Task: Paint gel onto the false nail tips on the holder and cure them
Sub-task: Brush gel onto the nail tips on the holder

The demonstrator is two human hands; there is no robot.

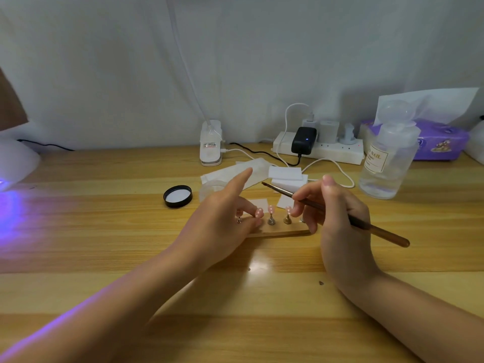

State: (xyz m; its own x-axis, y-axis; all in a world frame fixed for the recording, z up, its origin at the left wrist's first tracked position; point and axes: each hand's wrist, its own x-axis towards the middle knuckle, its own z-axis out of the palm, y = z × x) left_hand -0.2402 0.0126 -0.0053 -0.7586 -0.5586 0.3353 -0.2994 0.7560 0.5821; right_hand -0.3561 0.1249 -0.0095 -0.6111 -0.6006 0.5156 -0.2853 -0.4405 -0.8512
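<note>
- Holder is lying on the desk in front of the person, between both hands; wooden strip w/ small metal stands.
- Tips are sitting on top of the stands, pink, three showing clearly.
- L hand is reaching over the holder's left end; middle fingers are curling down and touching the leftmost visible tip, index is sticking out straight. Whether it's actually pinching the tip or its stand: can't tell.
- R hand is clamping the brush pencil-style, bristles pointing up-left above the tips, not touching any.
- Handling, my guess: tips are looking v. light, thin, springy plastic, prob. easy to knock off a stand; wet gel would be smearing, so best taking hold by the stand, not the tip face. Holder is looking light enough to slide, so steadying the base by its edge makes sense.
- Brush: light, stiff handle; gripping near the ferrule is giving finer control.
- Lamp is glowing violet at far left, cut off by the frame edge.
- Hidden/unclear: holder's left end under L hand; right end behind R fingers, so tip count unknown. Gel jar is mostly behind L hand; its black lid is lying beside it. Gel on bristles or tips: too small to tell.
</note>
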